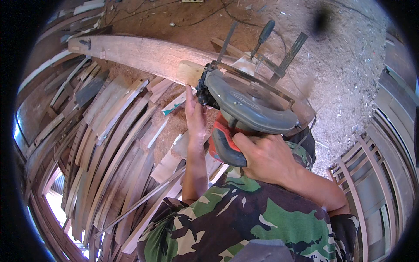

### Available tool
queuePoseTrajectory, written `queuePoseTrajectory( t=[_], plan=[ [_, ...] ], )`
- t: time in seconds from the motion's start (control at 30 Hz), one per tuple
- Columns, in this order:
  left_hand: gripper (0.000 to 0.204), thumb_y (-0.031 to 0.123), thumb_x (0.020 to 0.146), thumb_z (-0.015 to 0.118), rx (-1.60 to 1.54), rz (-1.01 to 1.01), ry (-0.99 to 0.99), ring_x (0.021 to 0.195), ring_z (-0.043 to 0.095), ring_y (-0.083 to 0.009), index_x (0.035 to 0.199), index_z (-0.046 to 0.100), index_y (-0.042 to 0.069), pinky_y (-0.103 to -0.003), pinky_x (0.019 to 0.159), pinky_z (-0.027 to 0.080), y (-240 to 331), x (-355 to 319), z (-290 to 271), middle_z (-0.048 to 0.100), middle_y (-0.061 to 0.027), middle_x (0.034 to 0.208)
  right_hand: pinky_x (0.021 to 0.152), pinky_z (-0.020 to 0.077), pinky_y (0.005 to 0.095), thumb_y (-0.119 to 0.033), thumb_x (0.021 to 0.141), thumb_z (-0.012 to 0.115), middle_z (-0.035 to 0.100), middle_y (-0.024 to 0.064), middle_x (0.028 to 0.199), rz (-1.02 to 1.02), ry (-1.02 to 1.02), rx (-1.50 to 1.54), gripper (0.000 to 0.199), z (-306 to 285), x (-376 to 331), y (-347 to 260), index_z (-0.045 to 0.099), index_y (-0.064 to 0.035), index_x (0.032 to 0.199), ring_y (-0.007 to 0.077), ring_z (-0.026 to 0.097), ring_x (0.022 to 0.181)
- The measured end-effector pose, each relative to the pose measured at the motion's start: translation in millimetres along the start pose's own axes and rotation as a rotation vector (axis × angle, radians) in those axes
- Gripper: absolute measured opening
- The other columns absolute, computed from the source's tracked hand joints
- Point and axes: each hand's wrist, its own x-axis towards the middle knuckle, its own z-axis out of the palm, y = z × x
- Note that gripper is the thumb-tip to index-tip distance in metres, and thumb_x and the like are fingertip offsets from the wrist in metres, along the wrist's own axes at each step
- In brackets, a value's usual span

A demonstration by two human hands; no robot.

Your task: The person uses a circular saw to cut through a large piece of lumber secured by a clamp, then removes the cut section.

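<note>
Right hand (266, 157) clamped on circular saw (248, 105) handle; left hand (195, 115) flat, open against plank (144, 54).

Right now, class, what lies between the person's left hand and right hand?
In the head view, the circular saw's red-and-black body sits between the left hand and the right hand, which grips its handle.

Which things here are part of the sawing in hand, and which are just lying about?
In use: circular saw, gripped by the right hand; long plank under it; left hand beside the saw; clamps.

Lying about: offcut boards; sawdust; slatted frames.
</note>
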Motion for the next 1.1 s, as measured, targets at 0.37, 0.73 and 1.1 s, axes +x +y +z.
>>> queuePoseTrajectory(
  t=[0.37,0.73,1.1],
  plan=[
    [0.081,0.009,0.104,0.051,-0.005,0.001,0.005,0.074,0.052,-0.0024,0.173,0.008,0.003,-0.019,0.061,0.04,4,10,-15,0.068,-0.0018,0.107,0.065,0.0549,0.0535,-0.01,0.075,0.075,0.071,0.0192,0.074,-0.019,0.005,-0.011,0.032,1,17,-8,0.057,-0.0046,0.101,0.0444,0.072,0.073],
    [0.074,0.011,0.103,0.051,0.054,0.036,-0.035,0.08,0.057,-0.0068,0.169,0.017,0.001,-0.022,0.068,0.045,15,31,-41,0.069,-0.0049,0.109,0.061,0.0533,0.0579,-0.004,0.076,0.072,0.067,0.0245,0.07,-0.04,0.037,0.025,0.03,16,50,-19,0.056,-0.0034,0.101,0.0482,0.069,0.069],
    [0.069,0.012,0.103,0.051,0.174,0.154,-0.08,0.086,0.062,-0.0112,0.166,0.027,0.0,-0.025,0.074,0.05,38,77,-104,0.07,-0.0079,0.111,0.079,0.0594,0.0584,-0.008,0.083,0.07,0.073,0.0317,0.086,-0.101,0.123,-0.024,0.023,51,132,-48,0.067,0.0025,0.104,0.0511,0.074,0.086]
  ],
)
